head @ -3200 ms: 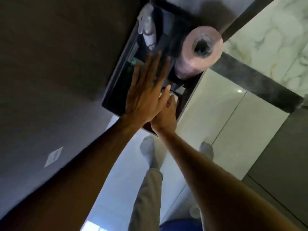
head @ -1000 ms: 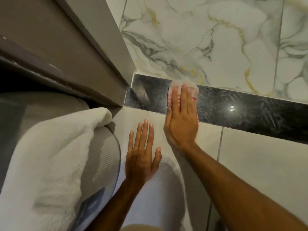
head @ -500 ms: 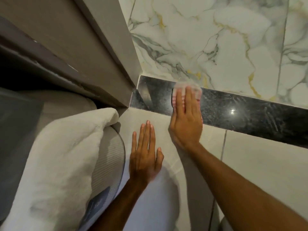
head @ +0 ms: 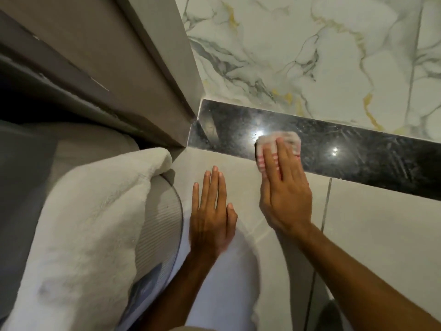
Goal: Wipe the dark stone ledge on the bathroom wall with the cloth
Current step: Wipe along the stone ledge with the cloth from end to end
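Note:
A dark polished stone ledge (head: 358,151) runs across the wall between white marble tiles above and plain pale tiles below. My right hand (head: 285,189) lies flat with its fingers pressing a small pink-and-white striped cloth (head: 290,139) onto the ledge, a little right of the ledge's left end. Most of the cloth is hidden under the fingers. My left hand (head: 211,215) rests flat on the pale tile below the ledge, fingers together and straight, holding nothing.
A grey door frame (head: 152,68) meets the ledge's left end at the corner. A thick white towel (head: 78,223) lies over a ribbed grey object (head: 160,216) at lower left. Marble tile (head: 310,56) fills the wall above.
My right hand has slid the cloth to the right along the ledge, away from the corner. The left hand has stayed flat on the tile below.

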